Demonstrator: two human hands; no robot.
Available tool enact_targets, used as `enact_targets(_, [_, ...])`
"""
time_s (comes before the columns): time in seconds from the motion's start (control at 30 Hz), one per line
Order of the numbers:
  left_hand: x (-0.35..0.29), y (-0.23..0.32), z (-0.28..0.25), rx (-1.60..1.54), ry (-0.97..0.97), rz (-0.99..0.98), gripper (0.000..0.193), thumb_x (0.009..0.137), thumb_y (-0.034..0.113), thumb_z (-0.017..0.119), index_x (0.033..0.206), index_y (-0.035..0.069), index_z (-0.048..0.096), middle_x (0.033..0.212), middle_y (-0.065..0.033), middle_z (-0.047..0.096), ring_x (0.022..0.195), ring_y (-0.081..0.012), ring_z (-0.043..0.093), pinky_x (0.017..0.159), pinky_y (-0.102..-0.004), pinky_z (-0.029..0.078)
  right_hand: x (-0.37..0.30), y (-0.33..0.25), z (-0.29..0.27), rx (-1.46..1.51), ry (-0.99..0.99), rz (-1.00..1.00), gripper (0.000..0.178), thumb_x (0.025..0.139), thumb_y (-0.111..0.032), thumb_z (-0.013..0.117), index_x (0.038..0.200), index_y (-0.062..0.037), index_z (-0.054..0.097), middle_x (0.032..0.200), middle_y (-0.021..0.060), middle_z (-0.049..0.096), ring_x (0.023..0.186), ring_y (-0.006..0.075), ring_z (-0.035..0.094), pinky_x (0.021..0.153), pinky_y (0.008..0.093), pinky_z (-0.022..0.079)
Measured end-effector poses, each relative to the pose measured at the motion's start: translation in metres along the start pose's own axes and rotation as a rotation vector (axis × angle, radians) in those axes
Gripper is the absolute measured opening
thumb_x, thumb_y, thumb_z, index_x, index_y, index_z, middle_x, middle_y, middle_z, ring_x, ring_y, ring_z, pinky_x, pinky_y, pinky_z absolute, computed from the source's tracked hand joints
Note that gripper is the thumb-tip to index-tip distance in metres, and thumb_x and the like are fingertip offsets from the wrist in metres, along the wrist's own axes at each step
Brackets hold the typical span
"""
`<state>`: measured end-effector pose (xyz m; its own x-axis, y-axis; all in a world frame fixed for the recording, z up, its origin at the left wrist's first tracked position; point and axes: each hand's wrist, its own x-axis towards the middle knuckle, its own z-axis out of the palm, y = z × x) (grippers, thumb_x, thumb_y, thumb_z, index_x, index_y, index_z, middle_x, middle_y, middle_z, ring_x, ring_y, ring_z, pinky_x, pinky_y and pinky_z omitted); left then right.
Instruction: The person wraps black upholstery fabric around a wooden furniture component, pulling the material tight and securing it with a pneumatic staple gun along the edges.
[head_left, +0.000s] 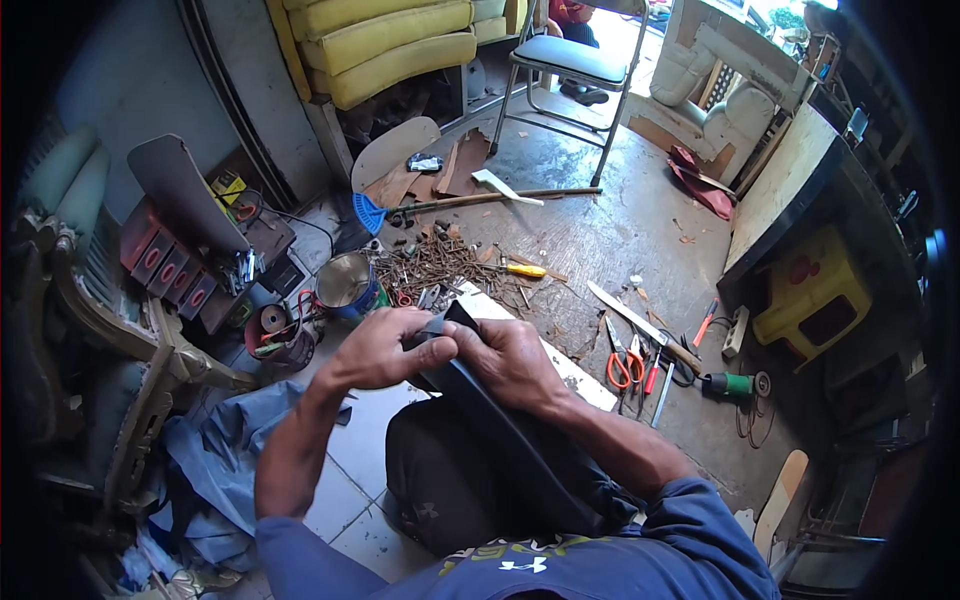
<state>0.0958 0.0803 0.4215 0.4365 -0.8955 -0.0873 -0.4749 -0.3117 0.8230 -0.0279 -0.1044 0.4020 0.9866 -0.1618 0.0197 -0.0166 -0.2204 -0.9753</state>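
1. Black strip [468, 388] in both hands: a person in a dark blue shirt [640, 560] works seated, the long piece slanting from the grip down over the lap.
2. The hands meet, clamped together on the strip's upper end. The left hand [385, 350] pinches it between thumb and fingers, beside a small grey flap; the right hand [512, 365] wraps its side, thumb near the left one.
3. Below them, a knee in dark trousers [425, 470] rises over pale floor tiles, with a crumpled blue-grey cloth [225, 460] on the floor to the left.
4. Just beyond the hands, a heap of rusty nails [435, 262] spreads on the floor between a metal bucket [348, 283] and a yellow-handled screwdriver [525, 270].
5. To the right, beside a white board [575, 375], lie a long blade [625, 308] with a wooden handle, orange-handled scissors [635, 368] and a green power tool [730, 384].
6. A blue rake head [370, 213] lies farther out, past the bucket.
7. In the background, a folding chair [572, 57] stands near stacked yellow cushions [390, 50], while another person [572, 14] is partly visible behind it.
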Motion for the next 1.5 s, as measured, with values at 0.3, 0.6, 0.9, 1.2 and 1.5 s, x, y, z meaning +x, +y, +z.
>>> enact_targets(0.3, [0.068,0.009,-0.028,-0.186,-0.947,-0.409,0.091,0.093,0.064,0.070,0.155,0.001,0.049,0.147,-0.0159,0.058,0.137,-0.0247,0.052,0.118,-0.0359,0.036,0.027,0.019,-0.014,-0.238,-0.027,-0.447,0.046,0.100,-0.037,0.068,0.073,-0.0002,0.067,0.059,0.0179,0.061,0.051,0.0322,0.063,0.052,0.0436,0.048])
enact_targets(0.6, [0.063,-0.006,-0.014,-0.116,-0.905,-0.501,0.085,0.084,0.085,0.065,0.116,0.007,0.073,0.112,-0.0070,0.069,0.110,-0.0191,0.061,0.096,-0.0354,0.048,0.025,0.029,-0.014,0.025,-0.194,-0.385,0.049,0.108,-0.029,0.062,0.069,0.0015,0.065,0.052,0.0048,0.052,0.049,0.0072,0.044,0.045,0.0354,0.038])
enact_targets(0.9, [0.045,0.009,0.001,-0.384,-0.844,-0.282,0.046,0.098,0.043,0.075,0.114,-0.001,0.076,0.104,-0.0083,0.073,0.107,-0.0151,0.065,0.096,-0.0332,0.051,0.026,-0.005,-0.033,-0.146,-0.338,-0.437,0.056,0.105,-0.037,0.061,0.063,0.0003,0.064,0.048,0.0143,0.049,0.040,0.0302,0.048,0.047,0.0448,0.043])
enact_targets(1.2, [0.018,0.029,0.003,-0.583,-0.783,-0.088,0.068,0.100,0.038,0.061,0.154,0.000,0.047,0.139,-0.0127,0.060,0.124,-0.0185,0.056,0.110,-0.0374,0.040,-0.115,-0.019,-0.088,-0.208,-0.483,-0.087,0.076,0.092,-0.053,0.077,0.147,-0.0087,0.050,0.110,0.0152,0.067,0.100,0.0320,0.068,0.086,0.0435,0.056])
enact_targets(1.5, [-0.059,0.062,-0.027,-0.888,-0.317,-0.049,0.035,0.095,0.021,0.058,0.113,-0.007,0.069,0.123,-0.0265,0.068,0.125,-0.0335,0.063,0.114,-0.0467,0.042,-0.102,-0.022,-0.083,-0.410,-0.210,-0.349,0.036,0.094,-0.030,0.076,0.122,-0.0095,0.067,0.091,0.0112,0.076,0.073,0.0304,0.075,0.064,0.0411,0.058])
